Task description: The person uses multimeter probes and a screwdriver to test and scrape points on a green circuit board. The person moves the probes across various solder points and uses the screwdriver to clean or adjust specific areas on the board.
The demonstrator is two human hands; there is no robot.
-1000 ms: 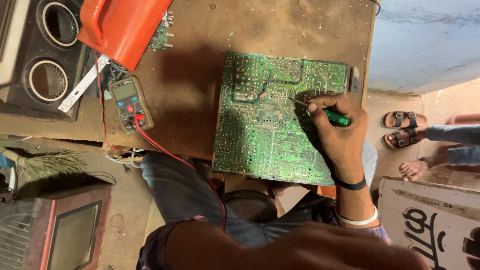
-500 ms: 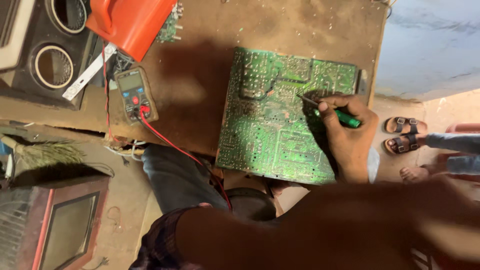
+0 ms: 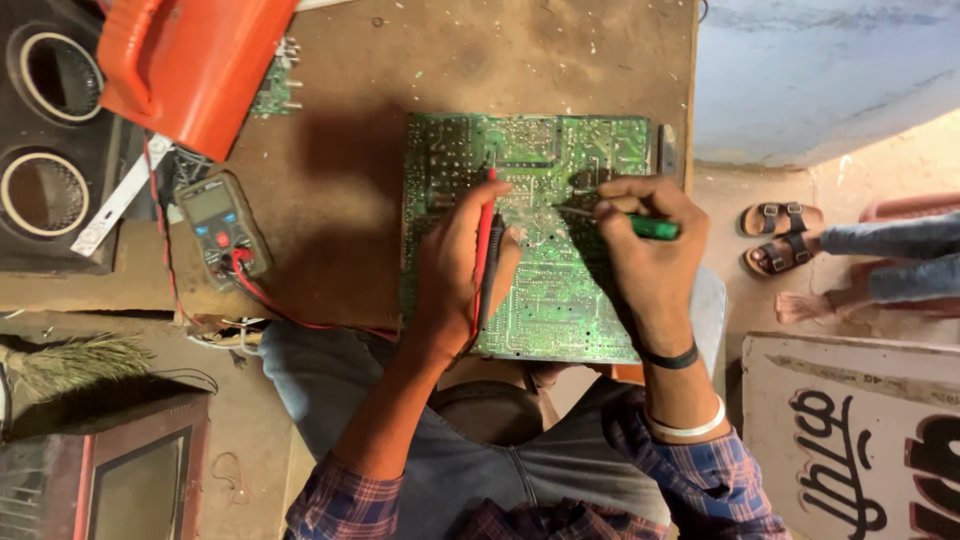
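Note:
A green circuit board [image 3: 545,300] lies solder side up on the brown wooden table [image 3: 340,220]. My left hand [image 3: 455,275] rests on the board's left half and holds two thin meter probes [image 3: 487,255], one red and one black, with their tips on the board. My right hand [image 3: 640,250] grips a green-handled tool [image 3: 640,226] whose metal tip touches the board near its middle. Red and black leads [image 3: 280,305] run from the probes to a grey multimeter [image 3: 222,228] left of the board.
An orange plastic case [image 3: 190,65] sits at the table's far left corner over a small green board [image 3: 272,90]. Black speakers [image 3: 45,130] stand at left. A small screen set [image 3: 130,480] is lower left. Another person's sandalled feet [image 3: 785,240] and a painted signboard [image 3: 850,440] are at right.
My left hand has come up from below and landed on the board with the two probes. The right hand stays on the board with the green tool. The view shifted slightly.

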